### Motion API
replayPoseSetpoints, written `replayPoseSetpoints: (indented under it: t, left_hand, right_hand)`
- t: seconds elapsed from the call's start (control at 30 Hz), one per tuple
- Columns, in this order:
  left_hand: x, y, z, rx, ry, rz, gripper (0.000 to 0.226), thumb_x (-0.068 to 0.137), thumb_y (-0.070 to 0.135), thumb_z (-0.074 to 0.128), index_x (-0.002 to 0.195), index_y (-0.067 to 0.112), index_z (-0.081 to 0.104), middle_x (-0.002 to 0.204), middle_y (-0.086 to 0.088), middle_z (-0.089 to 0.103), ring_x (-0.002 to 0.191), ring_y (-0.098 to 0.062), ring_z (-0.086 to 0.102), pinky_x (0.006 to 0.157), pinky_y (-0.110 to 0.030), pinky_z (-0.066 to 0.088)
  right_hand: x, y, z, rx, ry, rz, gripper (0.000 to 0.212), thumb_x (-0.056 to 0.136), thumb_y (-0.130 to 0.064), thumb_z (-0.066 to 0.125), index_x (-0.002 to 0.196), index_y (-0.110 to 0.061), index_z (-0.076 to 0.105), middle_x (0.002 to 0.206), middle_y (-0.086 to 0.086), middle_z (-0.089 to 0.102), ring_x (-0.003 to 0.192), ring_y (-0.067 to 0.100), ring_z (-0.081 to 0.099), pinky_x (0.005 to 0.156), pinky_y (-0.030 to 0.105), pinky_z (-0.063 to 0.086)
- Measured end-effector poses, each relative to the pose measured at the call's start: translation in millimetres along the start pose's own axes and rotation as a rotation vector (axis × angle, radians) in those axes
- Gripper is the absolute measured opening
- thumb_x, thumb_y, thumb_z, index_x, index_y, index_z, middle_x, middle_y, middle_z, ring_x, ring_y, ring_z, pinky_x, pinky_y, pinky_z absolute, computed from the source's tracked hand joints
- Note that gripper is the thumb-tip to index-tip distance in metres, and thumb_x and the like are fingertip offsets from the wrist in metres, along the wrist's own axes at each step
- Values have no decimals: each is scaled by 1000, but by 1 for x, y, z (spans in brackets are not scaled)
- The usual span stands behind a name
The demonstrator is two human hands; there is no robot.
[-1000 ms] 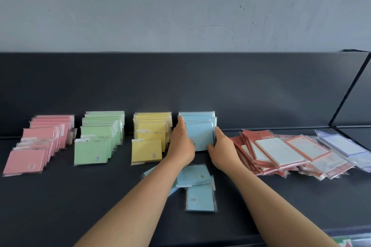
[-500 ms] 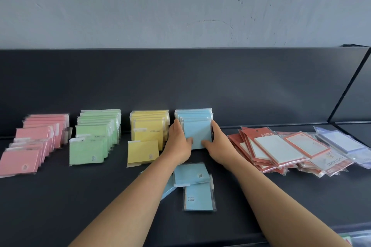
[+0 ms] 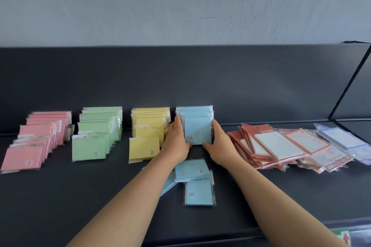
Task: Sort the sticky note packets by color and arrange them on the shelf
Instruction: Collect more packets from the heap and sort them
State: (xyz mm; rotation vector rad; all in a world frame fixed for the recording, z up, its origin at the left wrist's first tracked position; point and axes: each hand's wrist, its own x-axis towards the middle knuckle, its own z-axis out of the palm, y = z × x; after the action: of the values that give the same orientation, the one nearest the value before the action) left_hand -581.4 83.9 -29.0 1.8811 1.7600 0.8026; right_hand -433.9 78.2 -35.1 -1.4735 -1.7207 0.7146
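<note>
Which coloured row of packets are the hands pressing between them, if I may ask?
The blue row, just right of the yellow row: the left hand and right hand press its sides.

Dark shelf (image 3: 60, 206), pink row (image 3: 38, 140), green row (image 3: 96, 136), yellow row (image 3: 148, 132), blue row (image 3: 197, 126), loose blue packets (image 3: 198, 192), red-edged pads (image 3: 281, 146)
</note>
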Motion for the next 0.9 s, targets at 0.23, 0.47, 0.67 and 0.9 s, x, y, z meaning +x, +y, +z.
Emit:
replayPoseSetpoints:
  t: [0.23, 0.47, 0.67, 0.9]
  left_hand:
    - [-3, 0, -1, 17, 2, 2, 90, 90, 13, 63, 153, 15, -1, 152, -5, 24, 137, -21, 31, 108, -29, 30]
    - [-9, 7, -5, 3, 61, 32, 76, 90, 16, 64, 149, 14, 16, 146, -5, 32, 133, -22, 37, 107, -33, 35]
    - [-20, 12, -25, -19, 112, 77, 74, 94, 17, 59, 152, 13, 12, 151, -3, 28, 138, -18, 30, 102, -18, 23]
    - [-48, -31, -77, 229, 231, -130, 73, 88, 32, 67, 146, 14, 27, 141, -11, 38, 130, -30, 35, 104, -38, 35]
  right_hand:
    - [-1, 3, 2, -17, 27, 30, 51, 85, -8, 61, 130, -21, 40, 127, 0, 53, 116, 17, 51, 88, 25, 42]
    - [-5, -5, -1, -63, 26, -57, 59, 86, -13, 64, 137, -18, 34, 134, -3, 43, 123, 13, 42, 96, 22, 35]
    - [-8, -19, -4, -130, 40, -110, 65, 89, -15, 64, 142, -15, 27, 140, -1, 37, 130, 16, 36, 106, 27, 34]
    - [-23, -56, 9, -244, 37, -196, 53, 94, -20, 58, 142, -14, 38, 146, 2, 37, 136, 19, 33, 111, 29, 29]
